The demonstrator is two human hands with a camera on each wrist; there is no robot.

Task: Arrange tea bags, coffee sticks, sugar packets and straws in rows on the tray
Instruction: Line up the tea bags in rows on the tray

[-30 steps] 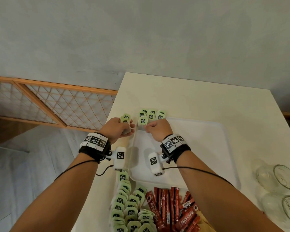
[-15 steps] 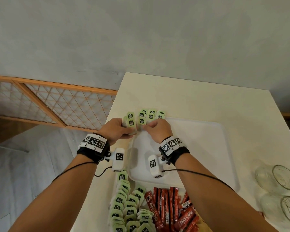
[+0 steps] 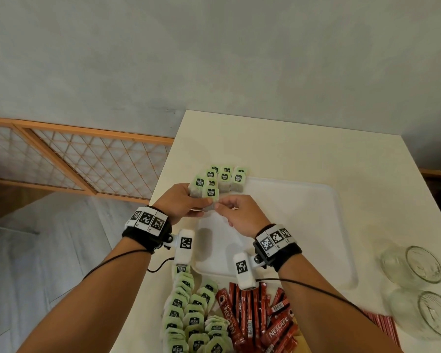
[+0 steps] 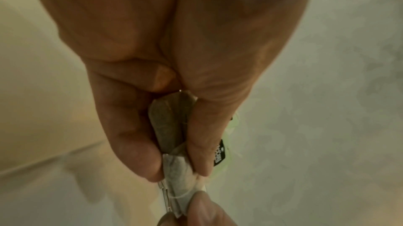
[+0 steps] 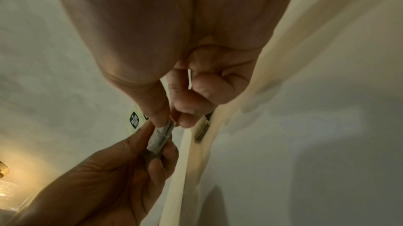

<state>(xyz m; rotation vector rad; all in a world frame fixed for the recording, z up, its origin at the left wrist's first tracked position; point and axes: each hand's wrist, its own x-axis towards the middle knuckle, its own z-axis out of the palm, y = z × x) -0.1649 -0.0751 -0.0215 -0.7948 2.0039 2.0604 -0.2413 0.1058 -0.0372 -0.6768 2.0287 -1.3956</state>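
L+R hands [image 3: 204,207] pinch tea bag [image 3: 210,197], tray [image 3: 316,225] corner

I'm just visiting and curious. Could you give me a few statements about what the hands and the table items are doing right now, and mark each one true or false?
1. The left hand grips a small bunch of tea bags. True.
2. The right hand rests flat on the tray. False: its fingertips pinch the end of a tea bag held by the left hand.
3. Some tea bags already lie at the tray's far left corner. True.
4. The red coffee sticks are lined up on the tray. False: they lie in a pile nearer the person, beside the loose tea bags.
5. Two glass jars lie to the right of the tray. True.
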